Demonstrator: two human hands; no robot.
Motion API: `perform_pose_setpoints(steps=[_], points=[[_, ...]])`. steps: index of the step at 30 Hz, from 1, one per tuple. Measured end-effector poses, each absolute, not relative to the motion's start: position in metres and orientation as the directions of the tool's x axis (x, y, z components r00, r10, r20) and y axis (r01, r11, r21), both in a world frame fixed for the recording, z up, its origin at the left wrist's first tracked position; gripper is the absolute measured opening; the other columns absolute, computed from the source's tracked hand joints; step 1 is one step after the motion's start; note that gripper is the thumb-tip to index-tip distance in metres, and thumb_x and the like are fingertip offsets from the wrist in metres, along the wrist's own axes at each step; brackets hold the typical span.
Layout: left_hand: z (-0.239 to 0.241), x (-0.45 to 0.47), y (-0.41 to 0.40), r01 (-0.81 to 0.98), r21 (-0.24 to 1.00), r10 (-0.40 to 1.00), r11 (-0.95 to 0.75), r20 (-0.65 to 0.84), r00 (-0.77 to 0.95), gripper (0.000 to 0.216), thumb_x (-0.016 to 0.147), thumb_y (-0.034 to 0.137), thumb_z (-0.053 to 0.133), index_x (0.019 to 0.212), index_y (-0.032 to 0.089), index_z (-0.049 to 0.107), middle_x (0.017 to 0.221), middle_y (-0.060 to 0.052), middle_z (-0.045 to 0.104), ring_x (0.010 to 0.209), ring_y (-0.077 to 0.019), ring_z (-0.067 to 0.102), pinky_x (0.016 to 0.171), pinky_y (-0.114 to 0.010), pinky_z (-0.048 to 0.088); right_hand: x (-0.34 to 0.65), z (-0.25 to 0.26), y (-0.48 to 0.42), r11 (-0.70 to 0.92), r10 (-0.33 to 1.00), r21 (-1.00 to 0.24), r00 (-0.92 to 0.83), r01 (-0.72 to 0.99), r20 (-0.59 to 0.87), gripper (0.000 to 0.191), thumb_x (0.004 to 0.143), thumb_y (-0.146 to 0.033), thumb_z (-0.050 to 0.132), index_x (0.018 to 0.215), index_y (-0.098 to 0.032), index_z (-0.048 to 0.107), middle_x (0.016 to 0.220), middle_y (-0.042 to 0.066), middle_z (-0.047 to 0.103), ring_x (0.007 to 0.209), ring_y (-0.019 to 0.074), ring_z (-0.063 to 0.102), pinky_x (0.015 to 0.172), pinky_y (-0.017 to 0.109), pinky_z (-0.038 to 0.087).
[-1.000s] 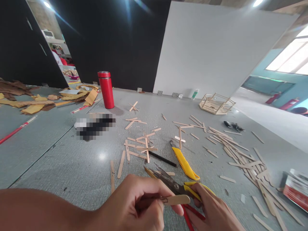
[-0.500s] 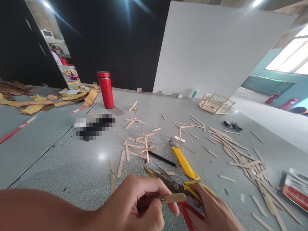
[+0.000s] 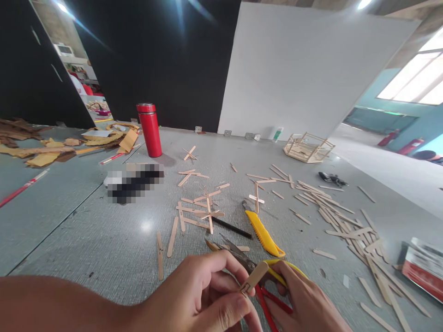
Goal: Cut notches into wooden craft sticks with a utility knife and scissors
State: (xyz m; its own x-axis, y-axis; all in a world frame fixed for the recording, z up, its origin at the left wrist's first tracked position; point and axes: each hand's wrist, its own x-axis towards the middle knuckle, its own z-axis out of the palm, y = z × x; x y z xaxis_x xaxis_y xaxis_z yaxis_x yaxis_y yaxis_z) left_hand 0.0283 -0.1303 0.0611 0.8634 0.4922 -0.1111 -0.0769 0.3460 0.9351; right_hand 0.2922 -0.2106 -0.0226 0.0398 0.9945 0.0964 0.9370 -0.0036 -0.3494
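Between the thumb and fingers of my left hand is a wooden craft stick with a dark pencil outline near its middle; its rounded end points up and right. My right hand grips scissors with yellow and red handles, their blades parted and pointing to the upper left. The stick's end overlaps the scissors in view; whether they touch I cannot tell. Just beyond the blades lie a yellow utility knife, a black pencil and a crossed-stick piece.
Loose craft sticks are heaped on the right, beside a red and white packet. Farther back stand a red flask and a stick-built frame. Brown and yellow scraps lie at the left. A black and white panel rises behind.
My left hand has turned the craft stick from nearly level to slanting upward, and its fingers have shifted along it. The right hand holds the scissors almost as before. The view has moved slightly.
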Motion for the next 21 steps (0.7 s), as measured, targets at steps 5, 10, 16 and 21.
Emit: perform_pose_setpoints(steps=[5,10,16,21], points=[[0.061,0.028,-0.132,-0.077,0.924,0.482,0.376,-0.124,0.868,0.05,0.093,0.063,0.07,0.099,0.02,0.046,0.089,-0.009,0.071,0.067,-0.0111,0.057,0.069,-0.026,0.045,0.289,-0.019,-0.209,-0.007,0.993,-0.363,0.051,0.932,0.11,0.022,0.084,-0.029,0.055,0.103,-0.022,0.064,0.099,0.011,0.08,0.087,0.0284,0.078,0.073,0.04,0.062],[0.057,0.026,-0.131,-0.065,0.92,0.461,0.387,-0.132,0.878,0.049,0.093,0.061,0.07,0.099,0.021,0.045,0.088,-0.007,0.071,0.066,-0.0103,0.058,0.066,-0.023,0.042,0.292,-0.019,-0.21,0.009,0.992,-0.334,0.034,0.943,0.121,0.017,0.085,-0.03,0.056,0.099,-0.022,0.063,0.094,0.011,0.079,0.079,0.0278,0.078,0.069,0.041,0.063],[0.057,0.024,-0.127,-0.033,0.939,0.454,0.341,-0.134,0.881,0.05,0.091,0.062,0.072,0.097,0.02,0.047,0.08,-0.005,0.069,0.064,-0.01,0.055,0.061,-0.022,0.037,0.294,-0.021,-0.208,0.051,0.988,-0.308,-0.002,0.95,0.156,0.016,0.086,-0.029,0.06,0.101,-0.022,0.064,0.095,0.01,0.08,0.08,0.0269,0.078,0.069,0.038,0.064],[0.061,0.027,-0.126,0.025,0.949,0.434,0.315,-0.168,0.885,0.044,0.09,0.054,0.076,0.094,0.021,0.047,0.077,-0.003,0.071,0.061,-0.0101,0.058,0.06,-0.022,0.041,0.303,-0.028,-0.214,0.051,0.988,-0.286,-0.005,0.957,0.157,0.022,0.087,-0.027,0.061,0.106,-0.021,0.068,0.102,0.011,0.081,0.086,0.0272,0.08,0.074,0.037,0.066]])
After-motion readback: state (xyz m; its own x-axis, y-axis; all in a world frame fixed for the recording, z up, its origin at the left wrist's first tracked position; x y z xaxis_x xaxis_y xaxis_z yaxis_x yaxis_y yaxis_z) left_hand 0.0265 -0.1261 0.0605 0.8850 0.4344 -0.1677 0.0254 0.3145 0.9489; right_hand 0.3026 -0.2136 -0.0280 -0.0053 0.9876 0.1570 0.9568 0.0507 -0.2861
